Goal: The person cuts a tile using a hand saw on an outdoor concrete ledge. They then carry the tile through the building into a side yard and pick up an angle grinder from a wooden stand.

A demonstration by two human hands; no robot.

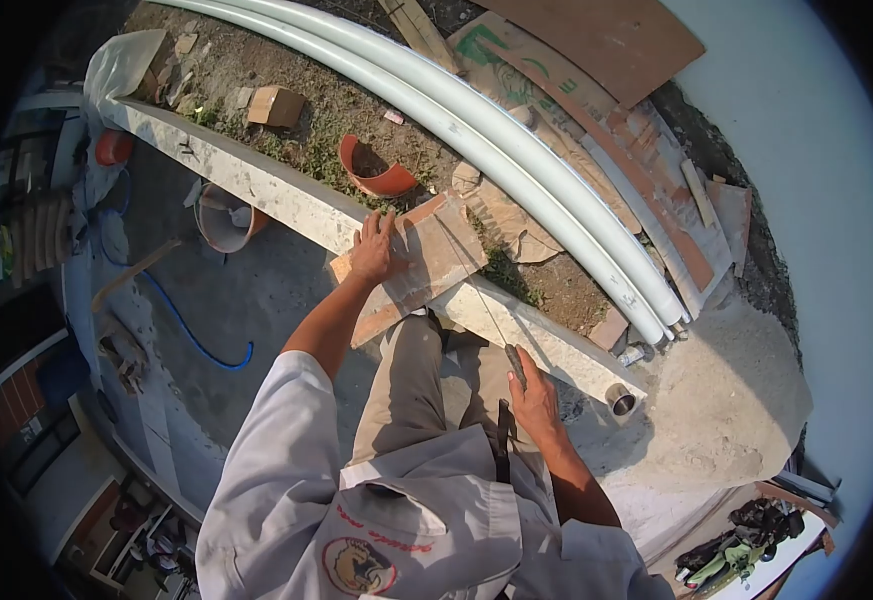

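A brown, dust-covered board (pixel 438 250) lies across the top of a long pale ledge (pixel 296 203). My left hand (pixel 373 248) presses on the board's left part with its fingers spread. To the right and nearer my body, my right hand (pixel 532 388) is closed around the dark handle of a thin-bladed tool (pixel 497 325). The narrow blade runs up from the handle toward the board's right edge. Whether the blade touches the board I cannot tell.
Beyond the ledge lie long white pipes (pixel 516 140), a curved orange piece (pixel 374 172) and a small brown block (pixel 275 106). A bucket (pixel 224 222) and blue hose (pixel 178 315) are at left. A sand pile (pixel 731 395) is at right.
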